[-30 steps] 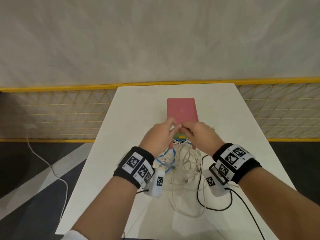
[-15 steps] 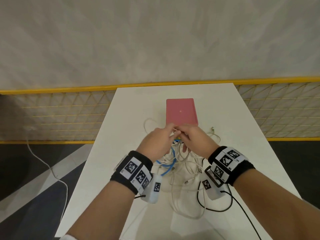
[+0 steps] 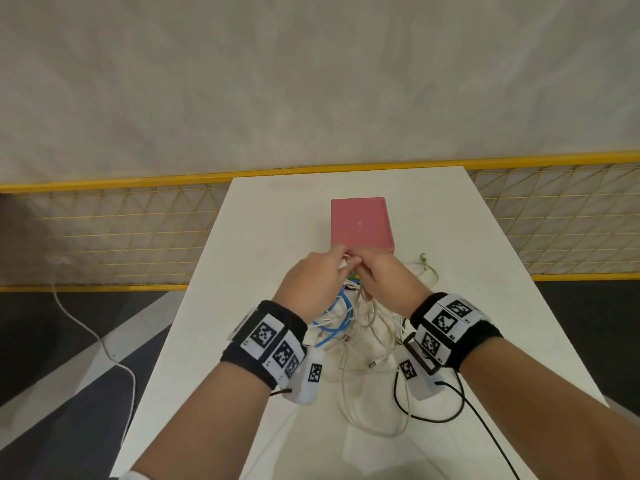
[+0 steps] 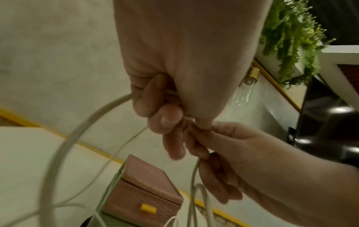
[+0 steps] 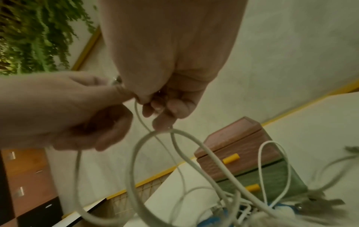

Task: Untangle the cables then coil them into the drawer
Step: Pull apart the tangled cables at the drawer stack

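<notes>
A tangle of white cables (image 3: 372,336) with a blue cable (image 3: 337,315) in it lies on the white table (image 3: 263,244), just in front of a small drawer unit (image 3: 360,223) with a pink top. Both hands are raised over the tangle, fingertips together. My left hand (image 3: 317,282) pinches a white cable (image 4: 81,126) that loops away to the left. My right hand (image 3: 386,280) pinches the same bunch of white cable (image 5: 186,138), loops hanging below it. The unit's pink drawer (image 5: 239,152) and green drawer (image 5: 272,178), both with yellow handles, look shut.
A loose greenish-white cable end (image 3: 424,263) lies on the table right of the unit. Black wrist-camera leads (image 3: 433,415) trail off the near right edge. A yellow mesh fence (image 3: 121,230) runs behind the table; a white cord (image 3: 97,337) lies on the floor at left.
Both hands stayed joined above the tangle and drifted slightly down toward me. The white loop seen left of the drawer unit half a second ago is no longer visible there.
</notes>
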`<act>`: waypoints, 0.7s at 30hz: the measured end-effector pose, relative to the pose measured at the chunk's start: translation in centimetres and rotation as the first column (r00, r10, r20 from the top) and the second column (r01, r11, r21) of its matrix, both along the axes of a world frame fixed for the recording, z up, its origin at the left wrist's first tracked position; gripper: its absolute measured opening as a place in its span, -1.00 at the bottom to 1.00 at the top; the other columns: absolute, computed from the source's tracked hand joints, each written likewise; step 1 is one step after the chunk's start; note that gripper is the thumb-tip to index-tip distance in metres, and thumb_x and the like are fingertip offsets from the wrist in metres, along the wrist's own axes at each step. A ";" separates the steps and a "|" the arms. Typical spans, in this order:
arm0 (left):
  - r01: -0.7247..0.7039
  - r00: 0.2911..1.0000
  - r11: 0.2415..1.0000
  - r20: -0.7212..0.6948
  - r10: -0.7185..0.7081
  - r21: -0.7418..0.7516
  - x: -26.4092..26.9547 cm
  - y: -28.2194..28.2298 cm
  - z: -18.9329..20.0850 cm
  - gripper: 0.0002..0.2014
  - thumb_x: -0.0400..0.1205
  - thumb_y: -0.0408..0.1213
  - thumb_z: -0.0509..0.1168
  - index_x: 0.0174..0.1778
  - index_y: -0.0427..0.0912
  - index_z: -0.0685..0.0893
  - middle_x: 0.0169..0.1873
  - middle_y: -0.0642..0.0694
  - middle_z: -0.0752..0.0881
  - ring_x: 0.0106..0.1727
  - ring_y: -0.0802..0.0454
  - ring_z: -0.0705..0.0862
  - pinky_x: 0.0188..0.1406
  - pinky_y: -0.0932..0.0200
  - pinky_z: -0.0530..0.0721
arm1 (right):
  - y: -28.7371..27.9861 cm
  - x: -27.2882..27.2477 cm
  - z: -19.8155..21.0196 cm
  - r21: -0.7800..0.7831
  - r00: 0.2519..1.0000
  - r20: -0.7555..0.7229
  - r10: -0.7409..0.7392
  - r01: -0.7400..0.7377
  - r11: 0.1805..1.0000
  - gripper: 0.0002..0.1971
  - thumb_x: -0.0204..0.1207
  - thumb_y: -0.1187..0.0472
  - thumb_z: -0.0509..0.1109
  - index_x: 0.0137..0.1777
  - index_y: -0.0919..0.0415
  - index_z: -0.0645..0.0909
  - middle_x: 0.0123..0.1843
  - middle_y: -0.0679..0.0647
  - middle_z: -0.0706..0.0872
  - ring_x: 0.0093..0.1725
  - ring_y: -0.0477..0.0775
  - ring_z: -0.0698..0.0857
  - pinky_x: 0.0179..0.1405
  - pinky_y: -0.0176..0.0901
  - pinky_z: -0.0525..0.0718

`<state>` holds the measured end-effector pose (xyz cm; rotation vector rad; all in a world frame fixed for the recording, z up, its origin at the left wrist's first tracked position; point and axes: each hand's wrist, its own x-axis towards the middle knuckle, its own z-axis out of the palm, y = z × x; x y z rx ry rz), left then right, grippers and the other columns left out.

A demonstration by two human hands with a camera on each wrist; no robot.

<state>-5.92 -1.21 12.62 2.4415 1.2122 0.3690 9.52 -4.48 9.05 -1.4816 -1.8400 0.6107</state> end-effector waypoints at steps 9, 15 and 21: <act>-0.285 0.909 0.949 0.353 0.221 0.138 -2.3 2.7 3.6 -0.87 0.72 -0.25 0.19 0.12 -0.06 0.61 -0.46 -0.14 0.68 -0.37 -0.23 0.70 -0.31 -0.03 0.69 | -0.6 1.7 -3.4 -0.154 0.992 0.120 -0.046 0.064 0.986 -0.74 0.73 0.16 0.05 -0.23 0.01 0.37 -0.34 -0.08 0.53 -0.51 -0.20 0.51 -0.41 -0.26 0.41; 0.042 0.999 0.998 -0.018 -0.043 -0.040 0.1 -0.2 0.7 -0.60 0.76 0.01 0.09 0.55 0.24 0.34 -0.43 -0.03 0.70 -0.40 -0.02 0.71 -0.24 0.06 0.72 | 0.1 1.0 -2.6 -0.040 0.992 0.129 -0.016 0.021 0.999 -0.77 0.69 0.22 0.11 0.19 0.16 0.58 -0.05 0.02 0.75 -0.05 0.05 0.72 -0.09 -0.05 0.63; 0.017 0.999 0.999 0.034 -0.019 0.046 0.0 0.9 0.7 -0.77 0.75 -0.07 0.16 0.11 -0.12 0.61 -0.56 0.01 0.47 -0.50 -0.05 0.52 -0.37 0.03 0.56 | 0.0 1.2 -2.1 0.009 0.999 0.031 0.005 -0.005 1.000 -0.77 0.72 0.17 0.11 0.01 0.21 0.57 -0.21 -0.07 0.66 -0.21 -0.10 0.62 -0.12 -0.17 0.58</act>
